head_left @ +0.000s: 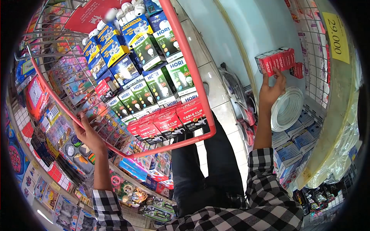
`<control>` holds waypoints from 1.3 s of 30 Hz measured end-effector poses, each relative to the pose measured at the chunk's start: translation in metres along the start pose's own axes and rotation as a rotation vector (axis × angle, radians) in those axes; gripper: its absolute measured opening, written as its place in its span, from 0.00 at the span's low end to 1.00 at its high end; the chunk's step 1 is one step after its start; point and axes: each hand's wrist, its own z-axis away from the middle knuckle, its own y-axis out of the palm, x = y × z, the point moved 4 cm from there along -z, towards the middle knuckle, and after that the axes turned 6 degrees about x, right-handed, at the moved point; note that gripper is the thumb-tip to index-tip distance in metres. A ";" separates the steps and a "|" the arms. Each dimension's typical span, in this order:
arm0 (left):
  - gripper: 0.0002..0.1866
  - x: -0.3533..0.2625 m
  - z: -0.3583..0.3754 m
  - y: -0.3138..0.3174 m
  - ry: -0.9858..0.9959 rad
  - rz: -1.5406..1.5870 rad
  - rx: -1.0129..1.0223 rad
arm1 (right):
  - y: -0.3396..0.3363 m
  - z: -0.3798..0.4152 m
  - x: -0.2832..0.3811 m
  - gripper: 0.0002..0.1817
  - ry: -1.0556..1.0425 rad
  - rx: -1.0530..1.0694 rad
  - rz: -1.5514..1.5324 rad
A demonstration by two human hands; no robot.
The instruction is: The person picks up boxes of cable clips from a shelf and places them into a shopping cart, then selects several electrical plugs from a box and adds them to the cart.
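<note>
My left hand is wrapped round the red rim of a shopping cart. Inside the cart stand green-and-white HORI bulb boxes, blue-and-yellow NATIONAL tape boxes and red CABLE CLIP boxes. On the right, my right hand reaches to a row of small red boxes on the shelf, its fingertips against their near side and its fingers apart. A coil of white cable lies just beside that hand.
Blue-and-white boxes are stacked below the coil. Black items in clear packaging hang at the shelf's edge. A yellow price tag is at the far right. Toy packages fill shelves on the left. Tiled floor shows between cart and shelf.
</note>
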 end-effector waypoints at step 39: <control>0.07 -0.019 0.029 0.005 -0.058 0.078 -0.196 | 0.087 0.127 0.431 0.33 -0.861 1.004 0.019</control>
